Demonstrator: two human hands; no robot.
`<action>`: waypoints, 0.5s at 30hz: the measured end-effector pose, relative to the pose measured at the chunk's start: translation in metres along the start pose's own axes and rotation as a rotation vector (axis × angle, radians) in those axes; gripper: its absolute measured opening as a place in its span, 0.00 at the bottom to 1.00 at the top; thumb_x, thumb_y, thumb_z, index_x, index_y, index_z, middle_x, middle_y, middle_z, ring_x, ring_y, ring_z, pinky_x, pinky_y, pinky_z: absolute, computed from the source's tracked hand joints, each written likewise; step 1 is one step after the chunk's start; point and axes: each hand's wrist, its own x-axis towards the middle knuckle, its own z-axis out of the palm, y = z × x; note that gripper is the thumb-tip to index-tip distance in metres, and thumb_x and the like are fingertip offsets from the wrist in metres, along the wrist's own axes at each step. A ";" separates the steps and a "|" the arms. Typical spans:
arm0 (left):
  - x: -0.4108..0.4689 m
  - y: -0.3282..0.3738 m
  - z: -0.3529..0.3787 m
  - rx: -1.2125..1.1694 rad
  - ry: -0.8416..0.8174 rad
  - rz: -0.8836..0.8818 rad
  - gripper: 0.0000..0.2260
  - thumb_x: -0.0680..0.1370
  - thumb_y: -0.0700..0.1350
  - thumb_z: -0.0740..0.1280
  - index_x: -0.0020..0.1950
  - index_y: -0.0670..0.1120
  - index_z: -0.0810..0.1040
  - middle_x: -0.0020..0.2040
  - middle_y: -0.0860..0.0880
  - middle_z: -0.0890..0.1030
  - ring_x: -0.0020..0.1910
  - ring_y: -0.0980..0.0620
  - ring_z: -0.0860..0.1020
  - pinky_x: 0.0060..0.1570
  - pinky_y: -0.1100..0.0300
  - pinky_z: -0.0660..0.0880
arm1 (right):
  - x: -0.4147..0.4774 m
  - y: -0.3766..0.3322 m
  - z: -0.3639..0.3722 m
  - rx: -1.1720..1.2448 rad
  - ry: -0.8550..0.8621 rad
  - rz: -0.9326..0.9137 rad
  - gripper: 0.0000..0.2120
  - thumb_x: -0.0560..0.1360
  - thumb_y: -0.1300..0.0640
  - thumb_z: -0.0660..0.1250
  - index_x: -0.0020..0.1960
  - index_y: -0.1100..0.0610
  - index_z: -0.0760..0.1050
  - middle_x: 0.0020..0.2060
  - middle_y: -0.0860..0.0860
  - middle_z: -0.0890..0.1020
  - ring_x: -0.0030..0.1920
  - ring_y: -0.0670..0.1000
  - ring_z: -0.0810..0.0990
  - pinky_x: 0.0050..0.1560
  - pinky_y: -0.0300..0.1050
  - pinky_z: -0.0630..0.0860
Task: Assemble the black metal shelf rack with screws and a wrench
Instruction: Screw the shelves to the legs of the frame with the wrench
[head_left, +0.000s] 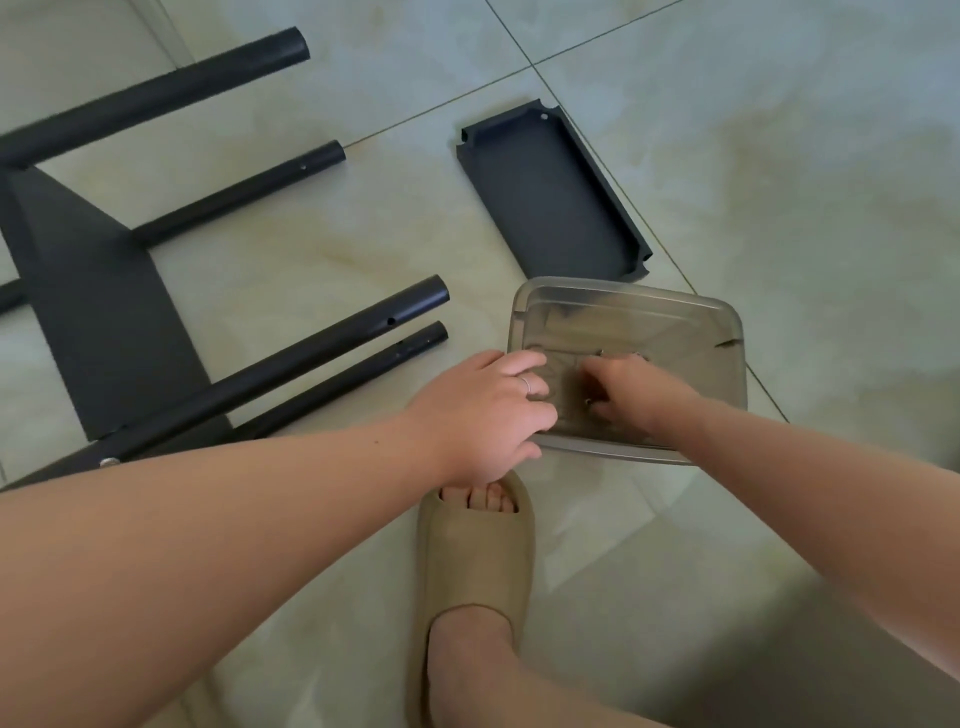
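Left hand (483, 410) grips clear container (628, 292); right hand (626, 389) curls inside it.

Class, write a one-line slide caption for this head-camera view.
The left hand holds a clear tub while the right hand reaches inside, beside the part-built black rack and a loose shelf.
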 end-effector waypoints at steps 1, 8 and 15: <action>0.000 0.000 0.000 -0.002 0.004 0.001 0.13 0.81 0.56 0.61 0.60 0.52 0.78 0.71 0.49 0.74 0.78 0.47 0.56 0.72 0.50 0.60 | 0.003 0.000 0.001 -0.029 0.001 -0.018 0.15 0.77 0.58 0.68 0.63 0.57 0.73 0.59 0.57 0.80 0.58 0.60 0.78 0.49 0.46 0.68; -0.006 0.004 0.000 0.017 0.063 -0.039 0.15 0.80 0.57 0.63 0.60 0.51 0.80 0.78 0.45 0.65 0.80 0.46 0.49 0.77 0.47 0.49 | -0.007 -0.009 -0.007 0.069 0.071 -0.040 0.05 0.75 0.60 0.67 0.50 0.58 0.75 0.47 0.56 0.80 0.49 0.60 0.78 0.43 0.45 0.68; -0.035 0.004 -0.048 -0.663 0.342 -0.458 0.11 0.82 0.53 0.59 0.57 0.49 0.76 0.57 0.52 0.77 0.56 0.52 0.75 0.55 0.49 0.73 | -0.078 -0.052 -0.065 0.297 0.467 -0.199 0.05 0.71 0.66 0.70 0.44 0.58 0.75 0.37 0.46 0.75 0.38 0.47 0.74 0.40 0.32 0.69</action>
